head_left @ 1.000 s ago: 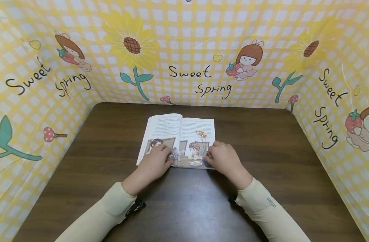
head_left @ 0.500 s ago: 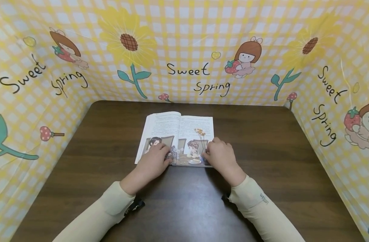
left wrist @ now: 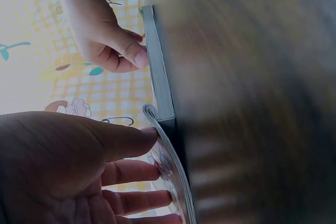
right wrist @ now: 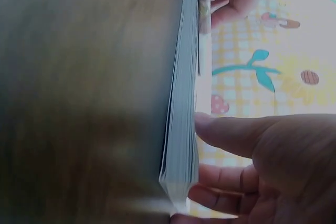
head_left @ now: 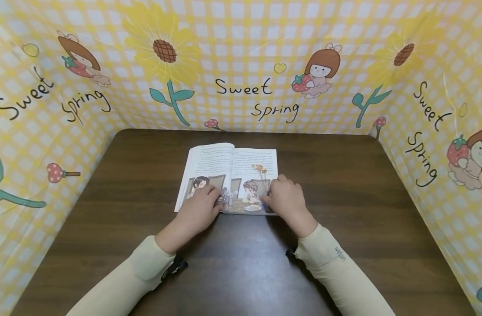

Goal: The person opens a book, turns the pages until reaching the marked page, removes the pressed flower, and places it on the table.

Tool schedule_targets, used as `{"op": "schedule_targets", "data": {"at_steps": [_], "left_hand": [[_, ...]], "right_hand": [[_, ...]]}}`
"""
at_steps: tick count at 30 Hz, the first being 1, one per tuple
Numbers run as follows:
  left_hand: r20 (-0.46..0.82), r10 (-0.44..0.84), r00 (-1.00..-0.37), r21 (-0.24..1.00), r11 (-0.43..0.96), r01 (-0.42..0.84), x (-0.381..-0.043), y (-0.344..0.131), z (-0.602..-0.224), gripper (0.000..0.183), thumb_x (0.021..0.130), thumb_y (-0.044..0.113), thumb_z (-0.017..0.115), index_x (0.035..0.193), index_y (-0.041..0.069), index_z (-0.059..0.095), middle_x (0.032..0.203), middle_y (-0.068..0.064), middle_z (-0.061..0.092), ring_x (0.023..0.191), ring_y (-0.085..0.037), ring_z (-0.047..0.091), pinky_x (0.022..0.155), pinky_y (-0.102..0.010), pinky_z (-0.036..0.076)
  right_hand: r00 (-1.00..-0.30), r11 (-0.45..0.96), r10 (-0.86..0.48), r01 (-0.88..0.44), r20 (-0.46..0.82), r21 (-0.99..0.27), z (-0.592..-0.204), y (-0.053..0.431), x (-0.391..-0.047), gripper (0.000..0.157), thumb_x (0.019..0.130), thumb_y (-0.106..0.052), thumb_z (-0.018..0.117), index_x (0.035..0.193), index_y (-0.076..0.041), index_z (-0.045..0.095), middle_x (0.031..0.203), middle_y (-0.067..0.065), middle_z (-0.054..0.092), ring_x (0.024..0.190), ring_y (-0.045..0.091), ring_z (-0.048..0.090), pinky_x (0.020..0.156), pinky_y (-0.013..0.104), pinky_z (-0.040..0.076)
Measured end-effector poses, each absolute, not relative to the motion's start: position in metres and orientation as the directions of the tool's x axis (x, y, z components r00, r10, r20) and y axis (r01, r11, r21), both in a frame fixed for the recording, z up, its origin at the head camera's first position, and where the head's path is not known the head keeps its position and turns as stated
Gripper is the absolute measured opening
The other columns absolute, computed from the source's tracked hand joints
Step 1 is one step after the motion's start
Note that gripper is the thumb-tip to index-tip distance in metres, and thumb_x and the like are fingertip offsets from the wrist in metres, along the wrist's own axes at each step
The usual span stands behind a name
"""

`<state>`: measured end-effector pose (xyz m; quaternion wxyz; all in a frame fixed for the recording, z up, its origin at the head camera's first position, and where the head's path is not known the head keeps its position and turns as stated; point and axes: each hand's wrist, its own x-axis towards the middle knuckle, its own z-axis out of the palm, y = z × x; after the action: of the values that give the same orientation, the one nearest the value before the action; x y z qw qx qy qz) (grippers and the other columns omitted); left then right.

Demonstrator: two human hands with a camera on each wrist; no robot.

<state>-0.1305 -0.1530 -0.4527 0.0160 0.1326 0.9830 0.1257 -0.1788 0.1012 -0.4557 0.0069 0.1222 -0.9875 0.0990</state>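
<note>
An open book (head_left: 214,160) with printed text and coloured drawings lies on the dark wooden table. My left hand (head_left: 199,206) rests on the lower part of the left page. In the left wrist view its thumb and extended fingers (left wrist: 139,202) touch the page near the spine. At the lower right corner, my right hand (head_left: 287,198) holds the book's edge. Its thumb (right wrist: 220,132) lies on the top page in the right wrist view, while the other fingers curl at the outer edge beside the thick block of pages (right wrist: 181,98).
Yellow checked cloth (head_left: 241,44) with flowers and "Sweet Spring" lettering encloses the table (head_left: 241,263) at the back and both sides. Dark wrist straps (head_left: 174,268) show under the pale sleeves (head_left: 118,276).
The head view has shifted slightly, so book and cloth sit a little higher and further left. My right hand and forearm have moved slightly left; my left hand stays on the page.
</note>
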Motion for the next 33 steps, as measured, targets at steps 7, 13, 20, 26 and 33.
{"op": "schedule_targets", "data": {"at_steps": [7,13,20,26,33], "left_hand": [[0.003,0.265,-0.964,0.245,0.935,0.258,-0.131,-0.153,-0.453,0.045,0.098,0.029,0.070,0.135,0.005,0.063,0.136,-0.017,0.061,0.122,-0.037,0.060,0.095,-0.055,0.053],[-0.002,0.267,-0.964,0.243,0.935,0.259,-0.131,-0.152,-0.453,0.046,0.098,0.029,0.070,0.136,0.004,0.063,0.136,-0.017,0.060,0.123,-0.037,0.060,0.095,-0.055,0.053],[0.001,0.272,-0.962,0.242,0.934,0.264,-0.132,-0.154,-0.455,0.044,0.098,0.028,0.069,0.136,0.005,0.063,0.136,-0.017,0.061,0.122,-0.037,0.060,0.095,-0.055,0.053],[-0.004,0.268,-0.964,0.250,0.933,0.258,-0.132,-0.153,-0.454,0.045,0.098,0.028,0.069,0.136,0.004,0.063,0.136,-0.018,0.060,0.123,-0.038,0.060,0.096,-0.055,0.052],[-0.010,0.267,-0.964,0.253,0.933,0.256,-0.132,-0.153,-0.453,0.046,0.098,0.028,0.068,0.137,0.004,0.062,0.138,-0.018,0.059,0.125,-0.038,0.059,0.099,-0.055,0.051]], "right_hand": [[-0.980,0.941,-0.198,-0.197,0.024,-0.277,-0.455,0.111,-0.185,0.031,0.089,-0.029,0.077,0.065,-0.016,0.063,0.082,0.005,0.054,0.065,0.020,0.054,0.055,0.038,0.046],[-0.982,0.931,-0.188,-0.187,0.027,-0.312,-0.455,0.114,-0.186,0.040,0.085,-0.040,0.082,0.062,-0.014,0.062,0.079,0.005,0.055,0.064,0.021,0.054,0.052,0.037,0.044],[-0.986,0.897,-0.150,-0.166,0.071,-0.410,-0.462,0.121,-0.189,0.018,0.088,-0.028,0.080,0.078,-0.013,0.076,0.081,0.002,0.062,0.070,0.019,0.057,0.058,0.037,0.049],[-0.985,0.873,-0.131,-0.169,0.114,-0.458,-0.473,0.126,-0.190,0.012,0.091,-0.025,0.076,0.084,-0.016,0.080,0.085,0.000,0.069,0.080,0.020,0.063,0.070,0.041,0.054],[-0.979,0.839,-0.101,-0.179,0.176,-0.514,-0.485,0.129,-0.186,0.018,0.088,-0.030,0.080,0.090,-0.012,0.081,0.092,0.006,0.072,0.091,0.027,0.064,0.082,0.045,0.052]]}}
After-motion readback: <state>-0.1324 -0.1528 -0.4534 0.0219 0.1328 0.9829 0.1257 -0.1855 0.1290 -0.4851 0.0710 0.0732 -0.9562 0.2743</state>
